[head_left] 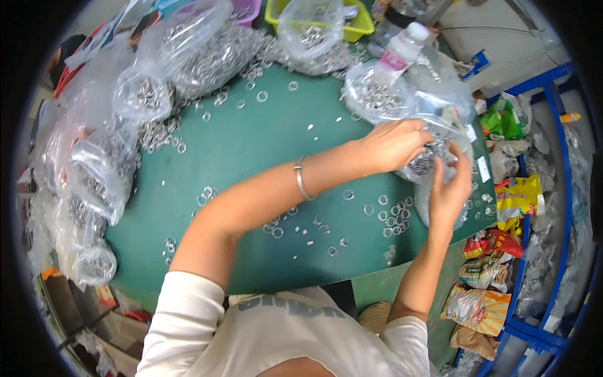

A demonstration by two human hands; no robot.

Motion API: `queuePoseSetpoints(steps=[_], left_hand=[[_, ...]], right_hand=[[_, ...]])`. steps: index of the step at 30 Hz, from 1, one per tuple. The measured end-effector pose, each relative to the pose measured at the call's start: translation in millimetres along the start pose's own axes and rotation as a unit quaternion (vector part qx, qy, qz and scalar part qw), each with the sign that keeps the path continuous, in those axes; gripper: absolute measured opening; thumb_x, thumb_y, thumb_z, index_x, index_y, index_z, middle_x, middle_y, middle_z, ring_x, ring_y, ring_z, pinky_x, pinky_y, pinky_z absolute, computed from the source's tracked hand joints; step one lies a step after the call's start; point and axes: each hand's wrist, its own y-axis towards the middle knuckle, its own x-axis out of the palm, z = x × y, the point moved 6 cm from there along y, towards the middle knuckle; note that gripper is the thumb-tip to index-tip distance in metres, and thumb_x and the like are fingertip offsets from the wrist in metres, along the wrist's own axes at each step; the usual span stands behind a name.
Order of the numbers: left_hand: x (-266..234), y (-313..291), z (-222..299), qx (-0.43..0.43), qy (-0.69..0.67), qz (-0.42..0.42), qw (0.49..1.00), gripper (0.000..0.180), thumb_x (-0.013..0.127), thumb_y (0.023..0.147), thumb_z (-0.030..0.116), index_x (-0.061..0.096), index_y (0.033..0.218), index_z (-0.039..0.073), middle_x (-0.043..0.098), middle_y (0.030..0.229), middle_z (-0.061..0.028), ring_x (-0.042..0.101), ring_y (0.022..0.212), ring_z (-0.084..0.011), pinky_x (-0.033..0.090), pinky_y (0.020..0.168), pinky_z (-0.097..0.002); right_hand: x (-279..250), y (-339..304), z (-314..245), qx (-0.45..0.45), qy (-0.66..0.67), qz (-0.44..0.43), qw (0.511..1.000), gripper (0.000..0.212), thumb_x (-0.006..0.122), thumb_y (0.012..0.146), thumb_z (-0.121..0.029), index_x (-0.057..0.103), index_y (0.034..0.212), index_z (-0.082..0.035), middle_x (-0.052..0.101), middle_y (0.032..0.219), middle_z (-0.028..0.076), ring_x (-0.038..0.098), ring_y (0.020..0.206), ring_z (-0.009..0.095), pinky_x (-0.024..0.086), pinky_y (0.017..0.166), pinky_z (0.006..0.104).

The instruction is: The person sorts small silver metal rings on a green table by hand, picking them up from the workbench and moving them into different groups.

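At the right side of the table, a clear plastic bag [419, 201] holds many small silvery metal rings [428, 157]. My left hand [394, 146] reaches across to its mouth from the left. The fingers are curled together there, and what they pinch is hidden. On the bag's other side is my right hand [453, 185], thumb and fingers apart, close to the rings and the bag's edge. I see nothing held in it. Just beyond, another open bag of rings [380, 97] stands beside a white bottle with a pink label [405, 50].
Loose rings [396, 218] and small white bits lie on the green table [251, 144]. More bags of rings [213, 60] line its left and far edges, with a yellow-green basket [358, 24] behind. At the right, a blue shelf [556, 119] holds colourful packets.
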Motion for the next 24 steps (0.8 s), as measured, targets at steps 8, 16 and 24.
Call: queuePoseSetpoints(steps=[8,16,24], left_hand=[[-93,-159,3,-0.248,0.078,0.005,0.965,0.023,0.066,0.082,0.009,0.061,0.104,0.002,0.057,0.085,-0.0152,0.059,0.074,-0.0311,0.048,0.066,-0.0394],[-65,-246,5,-0.274,0.2,0.033,0.94,0.025,0.065,0.08,0.005,0.055,0.102,0.003,0.05,0.088,-0.0147,0.054,0.078,-0.0345,0.047,0.067,-0.0425],[-76,-257,12,-0.293,0.13,0.027,0.947,0.022,0.059,0.082,-0.001,0.055,0.103,0.003,0.051,0.087,-0.0143,0.056,0.077,-0.0336,0.046,0.066,-0.0416]], right_hand=[[48,-110,-82,-0.102,0.256,-0.354,0.894,0.042,0.068,0.075,0.001,0.057,0.116,0.0,0.059,0.109,0.018,0.055,0.1,0.035,0.044,0.087,0.0432],[124,-108,-117,-0.208,0.224,-0.319,0.897,0.038,0.063,0.075,0.004,0.059,0.113,-0.003,0.061,0.104,0.011,0.055,0.097,0.029,0.041,0.086,0.0376],[103,-112,-87,-0.057,0.246,-0.28,0.926,0.032,0.065,0.075,0.009,0.062,0.105,-0.002,0.062,0.09,0.013,0.059,0.084,0.029,0.049,0.073,0.0367]])
